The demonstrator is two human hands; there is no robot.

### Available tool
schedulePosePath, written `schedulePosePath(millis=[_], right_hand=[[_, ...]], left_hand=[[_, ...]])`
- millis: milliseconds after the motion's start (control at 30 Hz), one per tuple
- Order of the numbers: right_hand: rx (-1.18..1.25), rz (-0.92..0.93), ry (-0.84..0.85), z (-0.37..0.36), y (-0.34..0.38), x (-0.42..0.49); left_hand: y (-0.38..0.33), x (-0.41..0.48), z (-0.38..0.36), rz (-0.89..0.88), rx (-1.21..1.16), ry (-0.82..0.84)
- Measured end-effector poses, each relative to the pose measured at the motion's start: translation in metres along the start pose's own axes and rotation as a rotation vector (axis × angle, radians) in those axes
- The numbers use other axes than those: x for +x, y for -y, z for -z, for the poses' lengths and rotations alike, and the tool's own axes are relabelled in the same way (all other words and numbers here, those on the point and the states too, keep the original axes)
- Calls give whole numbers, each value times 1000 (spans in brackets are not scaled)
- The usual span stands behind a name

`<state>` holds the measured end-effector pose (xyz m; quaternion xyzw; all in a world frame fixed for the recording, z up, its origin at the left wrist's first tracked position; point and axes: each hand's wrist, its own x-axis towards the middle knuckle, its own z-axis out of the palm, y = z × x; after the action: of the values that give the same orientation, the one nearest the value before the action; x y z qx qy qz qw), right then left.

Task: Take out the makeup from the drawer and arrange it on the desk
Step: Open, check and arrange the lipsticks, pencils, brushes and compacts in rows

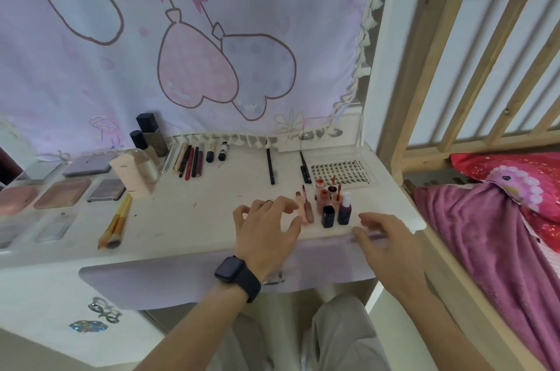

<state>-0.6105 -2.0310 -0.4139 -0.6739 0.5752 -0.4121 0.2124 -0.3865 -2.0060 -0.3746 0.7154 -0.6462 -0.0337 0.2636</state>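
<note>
I see the left hand (266, 225) low over the desk (181, 228), fingers spread and loosely bent, gripping nothing I can make out. Its thumb and forefinger end just beside a pale tube (301, 208) lying at its 2 o'clock. A watch (238, 276) is on that wrist.

The right hand (386, 238) is at the desk's front edge, at 3 o'clock from the left. Its fingers are curled near a blurred purple streak, and I cannot tell whether it holds anything.

Between the hands, toward 12 o'clock, small bottles (330, 207) stand close together. A lash tray (342, 172) lies beyond them, also at 12 o'clock.

Toward 10 o'clock from the left hand a row of pencils (189, 161) lies at the back of the desk. Two brushes (116, 222) lie at 9 o'clock, with palettes (63, 193) past them.

The drawer (169, 282) front shows at 6 o'clock, under the desk edge.
</note>
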Motion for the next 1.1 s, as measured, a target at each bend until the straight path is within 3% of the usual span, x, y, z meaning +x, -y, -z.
schedulePosePath(millis=[67,267,400,533,767,1100], right_hand=[[53,28,-32,-4,9,-19],[-8,290,104,-54,44,-43],[-44,366,225,-94,72,-32],[-161,430,194,-130,98,-7],[-486,330,431,-162,114,36],[-468,318,404,-169,111,34]], left_hand=[[21,-3,8,38,2,-29],[87,-3,31,163,18,37],[116,2,43,198,22,54],[134,22,54,195,4,58],[152,85,52,256,-10,62],[154,176,16,220,305,-58]])
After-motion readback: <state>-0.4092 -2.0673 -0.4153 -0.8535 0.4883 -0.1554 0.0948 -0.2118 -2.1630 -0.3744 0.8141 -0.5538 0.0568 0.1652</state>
